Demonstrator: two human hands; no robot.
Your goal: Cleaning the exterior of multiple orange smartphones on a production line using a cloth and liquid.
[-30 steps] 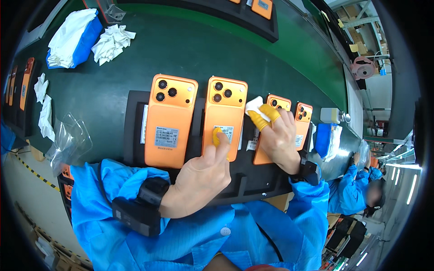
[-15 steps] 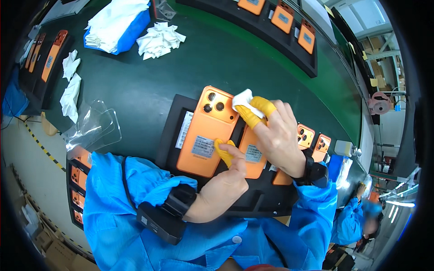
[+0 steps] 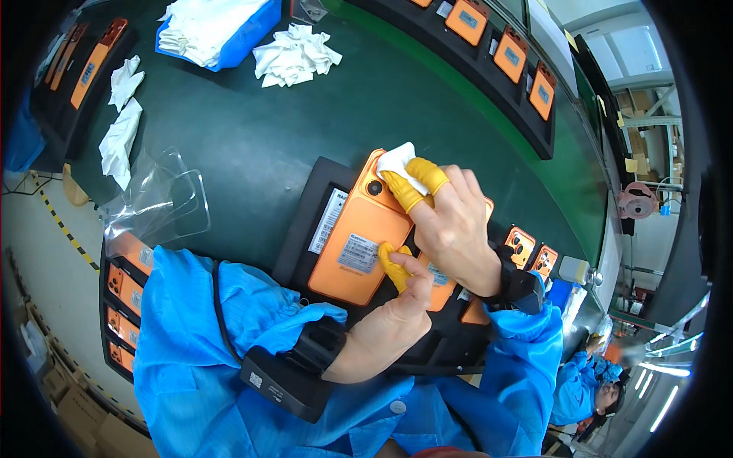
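Note:
An orange phone [image 3: 363, 244] with a label on its back leans in a black foam tray [image 3: 301, 221], camera end away from me. Yellow finger cots cover fingertips on both hands. My right hand [image 3: 450, 229] pinches a folded white cloth [image 3: 397, 164] against the phone's camera area, hiding some of the lenses. At the phone's right edge, beside the label, my left hand [image 3: 401, 313] presses with its cot-covered fingers; whether they grip the edge I cannot tell. Another orange phone [image 3: 439, 290] sits right of it, partly beneath my right hand.
A blue bin [image 3: 248, 38] of white cloths stands at the far left, with a crumpled cloth pile [image 3: 296, 55] beside it. Clear plastic film [image 3: 164, 202] lies on the left. More phone trays line the back right [image 3: 546, 141] and left. A person [image 3: 580, 389] works at the right.
The white cloth in my right hand has moved left across the camera area and now covers some lenses. My left hand stays at the phone's edge. The whole view has shifted slightly.

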